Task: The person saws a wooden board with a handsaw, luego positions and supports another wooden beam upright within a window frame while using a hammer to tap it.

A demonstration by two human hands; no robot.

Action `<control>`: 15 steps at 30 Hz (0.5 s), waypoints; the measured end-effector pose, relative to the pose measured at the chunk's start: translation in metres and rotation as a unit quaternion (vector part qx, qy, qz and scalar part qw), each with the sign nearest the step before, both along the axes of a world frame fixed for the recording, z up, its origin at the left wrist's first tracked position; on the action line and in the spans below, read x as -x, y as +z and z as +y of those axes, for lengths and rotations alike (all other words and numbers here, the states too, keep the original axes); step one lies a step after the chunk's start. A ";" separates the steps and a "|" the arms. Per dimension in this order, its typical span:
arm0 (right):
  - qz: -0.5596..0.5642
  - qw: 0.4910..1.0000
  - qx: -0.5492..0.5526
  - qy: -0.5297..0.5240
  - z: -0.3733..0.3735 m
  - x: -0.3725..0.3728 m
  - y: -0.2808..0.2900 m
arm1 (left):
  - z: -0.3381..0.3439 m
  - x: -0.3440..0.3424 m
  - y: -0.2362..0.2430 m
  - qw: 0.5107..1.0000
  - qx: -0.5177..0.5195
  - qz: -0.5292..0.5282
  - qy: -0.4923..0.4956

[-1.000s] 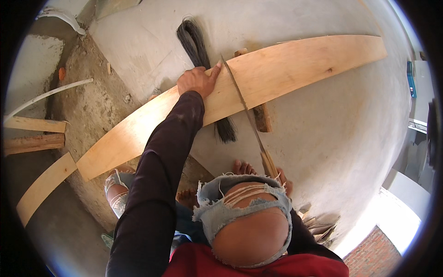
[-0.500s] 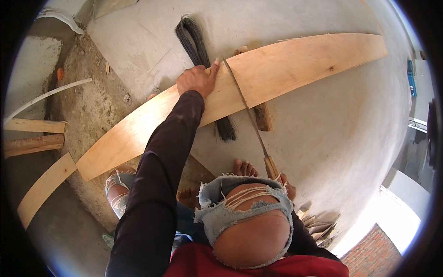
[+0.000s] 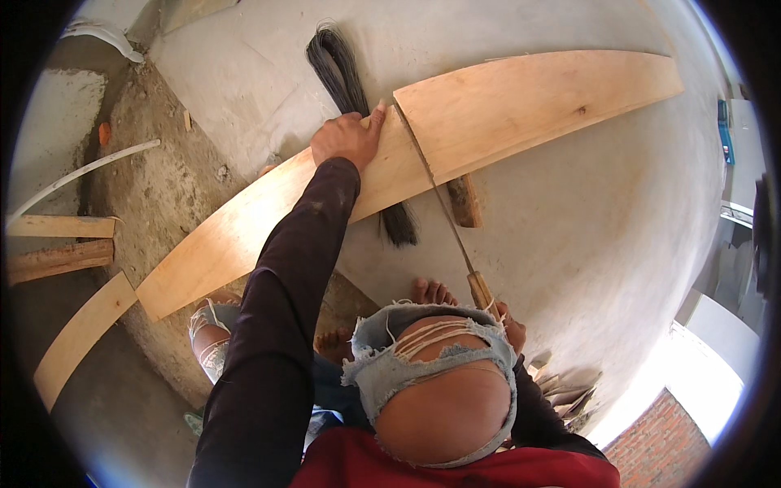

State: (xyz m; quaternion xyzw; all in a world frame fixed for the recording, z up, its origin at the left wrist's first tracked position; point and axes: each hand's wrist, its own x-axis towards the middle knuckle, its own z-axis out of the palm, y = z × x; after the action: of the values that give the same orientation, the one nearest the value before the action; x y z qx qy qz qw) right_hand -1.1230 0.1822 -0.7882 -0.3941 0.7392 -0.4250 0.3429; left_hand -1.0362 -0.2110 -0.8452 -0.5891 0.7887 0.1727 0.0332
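Observation:
A long, pale wooden board (image 3: 236, 224) with curved edges lies slantwise in front of me. My left hand (image 3: 346, 138) presses on it near the cut, fingers curled over the far edge and thumb pointing away from me. My right hand (image 3: 511, 329), partly hidden by my knee, grips the wooden handle of a handsaw (image 3: 455, 228). Its blade runs along the cut line across the board's full width. Right of the blade, the other board piece (image 3: 541, 110) sits slightly out of line with the left one. A wood block (image 3: 465, 202) shows beneath it.
A bundle of dark wire (image 3: 338, 69) passes under the board. At the left lie a curved wood strip (image 3: 85, 337), two timber pieces (image 3: 61, 256) and a pale bent tube (image 3: 81, 169). Wood scraps (image 3: 569, 394) are beside my right arm. My bare foot (image 3: 435, 291) is near the saw.
The right board piece has shifted away from me at the cut, so its far corner stands out past the left piece. Both hands and the saw have barely moved.

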 end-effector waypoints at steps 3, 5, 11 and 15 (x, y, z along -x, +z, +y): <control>0.023 0.997 -0.074 -0.003 -0.044 0.002 -0.013 | 0.003 0.000 0.006 0.999 -0.021 -0.024 0.008; -0.067 0.996 0.044 -0.040 -0.114 0.005 -0.014 | 0.004 0.003 0.008 1.000 -0.012 -0.006 0.010; -0.042 0.998 -0.009 -0.043 -0.037 -0.001 -0.014 | 0.001 0.000 0.013 1.000 -0.005 0.008 -0.001; -0.017 0.998 -0.042 -0.032 -0.012 -0.005 0.009 | 0.003 -0.001 0.011 1.000 -0.009 -0.002 0.011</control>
State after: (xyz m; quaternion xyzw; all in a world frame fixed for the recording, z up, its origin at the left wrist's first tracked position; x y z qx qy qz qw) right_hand -1.1175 0.1705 -0.7792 -0.3481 0.7626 -0.4115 0.3578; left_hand -1.0350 -0.2077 -0.8342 -0.5974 0.7808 0.1789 0.0384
